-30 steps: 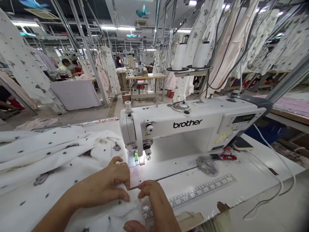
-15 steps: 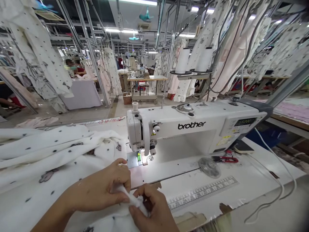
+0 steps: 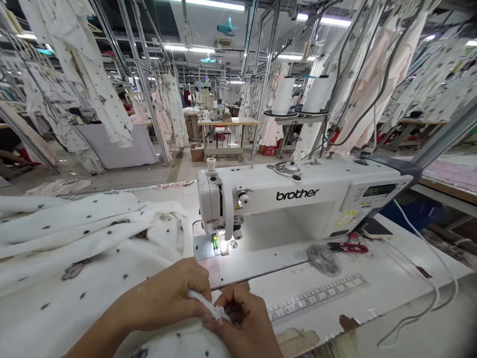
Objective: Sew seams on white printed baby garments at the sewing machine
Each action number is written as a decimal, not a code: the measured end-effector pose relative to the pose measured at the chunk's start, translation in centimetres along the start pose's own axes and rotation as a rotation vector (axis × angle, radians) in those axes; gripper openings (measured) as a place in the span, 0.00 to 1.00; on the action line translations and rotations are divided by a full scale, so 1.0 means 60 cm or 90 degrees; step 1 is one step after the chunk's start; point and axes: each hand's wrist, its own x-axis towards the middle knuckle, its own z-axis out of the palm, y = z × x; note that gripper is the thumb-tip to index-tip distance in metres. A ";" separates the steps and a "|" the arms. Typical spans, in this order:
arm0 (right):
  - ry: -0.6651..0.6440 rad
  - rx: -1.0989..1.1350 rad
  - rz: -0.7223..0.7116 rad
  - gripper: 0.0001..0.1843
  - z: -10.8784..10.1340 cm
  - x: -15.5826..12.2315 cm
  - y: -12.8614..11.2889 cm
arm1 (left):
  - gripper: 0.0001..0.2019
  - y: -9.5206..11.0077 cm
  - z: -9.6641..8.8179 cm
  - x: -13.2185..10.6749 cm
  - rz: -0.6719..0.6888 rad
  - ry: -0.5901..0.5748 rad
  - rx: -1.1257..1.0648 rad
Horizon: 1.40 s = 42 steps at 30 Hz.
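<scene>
The left hand (image 3: 167,298) and right hand (image 3: 242,323) are pinching a white fabric edge (image 3: 208,306) with closed grip, near the sewing machine (image 3: 298,209) showing "brother".

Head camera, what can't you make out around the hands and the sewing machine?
In the head view:
- The white fabric strip: the left hand and right hand cover how it is gripped.
- The spotted white garment: its lower part is cut off by the bottom edge.
- The Brother sewing machine's needle: too small to make out.
- The control panel display: too small to read.
</scene>
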 end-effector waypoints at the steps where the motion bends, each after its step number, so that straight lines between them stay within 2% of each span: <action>1: -0.018 0.017 0.008 0.09 -0.003 0.001 0.002 | 0.06 0.001 -0.001 0.000 0.005 0.001 -0.003; 4: -0.064 0.081 0.021 0.09 -0.012 0.001 0.004 | 0.08 0.002 -0.004 0.000 0.020 0.001 -0.022; 7: -0.073 0.100 0.020 0.07 -0.016 0.001 0.002 | 0.10 -0.004 -0.003 -0.001 0.031 -0.013 -0.050; 11: -0.052 0.081 0.008 0.05 -0.014 -0.001 0.003 | 0.13 -0.018 0.003 0.002 0.042 -0.015 -0.111; 15: -0.033 0.074 0.023 0.05 -0.008 -0.004 0.013 | 0.13 -0.025 0.007 0.008 0.010 -0.024 -0.145; 18: -0.061 0.053 0.024 0.06 -0.016 -0.005 0.010 | 0.10 -0.024 0.007 0.010 0.005 -0.039 -0.152; 20: -0.105 -0.015 -0.014 0.08 -0.034 -0.001 -0.006 | 0.09 -0.026 0.007 0.011 0.023 -0.040 -0.163; 22: -0.155 -0.146 -0.115 0.08 -0.058 0.010 -0.033 | 0.08 -0.031 0.009 0.012 0.046 -0.039 -0.191; 23: -0.175 -0.232 -0.200 0.07 -0.071 0.018 -0.048 | 0.08 -0.034 0.010 0.014 0.054 -0.038 -0.215; 26: -0.224 -0.512 -0.588 0.14 -0.099 0.049 -0.086 | 0.06 -0.044 0.013 0.019 0.062 -0.042 -0.285; 28: -0.300 -0.663 -0.841 0.14 -0.105 0.071 -0.098 | 0.06 -0.050 0.016 0.023 0.064 -0.058 -0.306; 30: -0.406 -0.749 -0.999 0.11 -0.103 0.089 -0.096 | 0.08 -0.055 0.019 0.028 0.064 -0.074 -0.315; 32: -0.491 -0.769 -1.063 0.10 -0.097 0.102 -0.085 | 0.11 -0.061 0.021 0.032 0.056 -0.078 -0.327; 34: -0.518 -0.715 -1.085 0.09 -0.093 0.110 -0.071 | 0.15 -0.067 0.023 0.036 0.036 -0.088 -0.340; 38: -0.453 -0.606 -1.107 0.07 -0.091 0.116 -0.052 | 0.18 -0.080 0.023 0.043 0.009 -0.109 -0.345; 42: -0.414 -0.572 -1.078 0.10 -0.096 0.122 -0.042 | 0.14 -0.081 0.010 0.047 -0.010 -0.131 -0.285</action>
